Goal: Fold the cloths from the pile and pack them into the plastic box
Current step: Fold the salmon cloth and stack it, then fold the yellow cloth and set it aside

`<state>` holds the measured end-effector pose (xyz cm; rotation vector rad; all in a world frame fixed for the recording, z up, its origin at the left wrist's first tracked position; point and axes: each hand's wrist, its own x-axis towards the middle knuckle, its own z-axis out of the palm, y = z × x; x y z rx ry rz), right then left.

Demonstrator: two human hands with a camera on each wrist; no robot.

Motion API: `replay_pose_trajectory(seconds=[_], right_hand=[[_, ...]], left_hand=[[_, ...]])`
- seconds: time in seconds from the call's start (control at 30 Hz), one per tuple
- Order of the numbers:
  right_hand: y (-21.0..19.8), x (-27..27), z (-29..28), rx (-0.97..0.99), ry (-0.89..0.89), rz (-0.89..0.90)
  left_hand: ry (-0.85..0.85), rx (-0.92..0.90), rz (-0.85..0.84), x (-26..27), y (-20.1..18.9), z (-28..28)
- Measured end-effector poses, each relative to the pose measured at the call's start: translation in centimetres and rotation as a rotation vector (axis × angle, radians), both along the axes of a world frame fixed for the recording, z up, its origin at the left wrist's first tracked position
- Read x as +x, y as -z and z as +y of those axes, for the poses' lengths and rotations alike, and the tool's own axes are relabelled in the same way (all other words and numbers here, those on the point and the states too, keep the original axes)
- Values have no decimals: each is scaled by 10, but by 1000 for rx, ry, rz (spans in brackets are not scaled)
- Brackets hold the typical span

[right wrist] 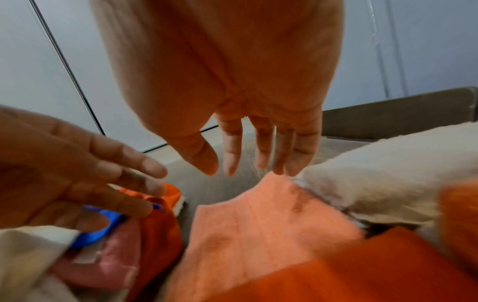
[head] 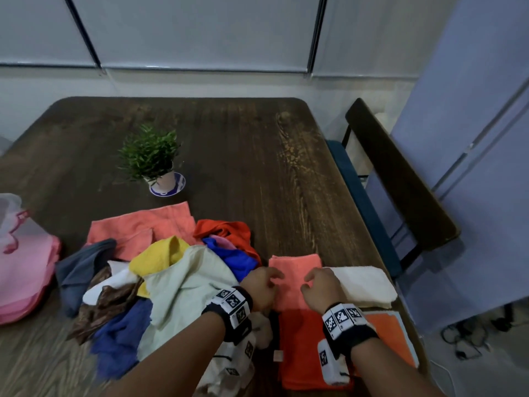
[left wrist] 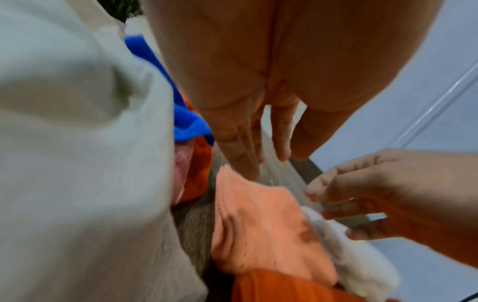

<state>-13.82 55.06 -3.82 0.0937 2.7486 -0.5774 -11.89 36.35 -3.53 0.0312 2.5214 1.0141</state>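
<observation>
A folded salmon cloth point(head: 292, 279) point(left wrist: 261, 224) point(right wrist: 261, 222) lies near the table's front right, between a folded cream cloth point(head: 363, 285) point(right wrist: 383, 183) and the loose pile point(head: 160, 282). A folded orange cloth point(head: 303, 345) lies in front of it. My left hand point(head: 262, 285) point(left wrist: 258, 130) hovers over the salmon cloth's left edge with relaxed fingers, holding nothing. My right hand point(head: 320, 285) point(right wrist: 253, 143) hovers over its right edge, fingers spread and straight. The pile holds pale green, yellow, blue, grey and orange cloths.
A small potted plant point(head: 154, 159) stands mid-table. A pink bag or box point(head: 23, 267) sits at the left edge. A flat salmon cloth point(head: 143, 227) lies behind the pile. A dark chair point(head: 400, 181) stands by the table's point(head: 257, 167) right side.
</observation>
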Motion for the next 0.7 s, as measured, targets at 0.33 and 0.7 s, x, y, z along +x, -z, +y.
replay_pose_trajectory(seconds=[0.33, 0.7], right_hand=[[-30, 26, -126, -420, -225, 280], [12, 67, -251, 30, -673, -42]], left_hand=[[-335, 253, 166, 55, -35, -153], [-455, -324, 53, 132, 48, -327]])
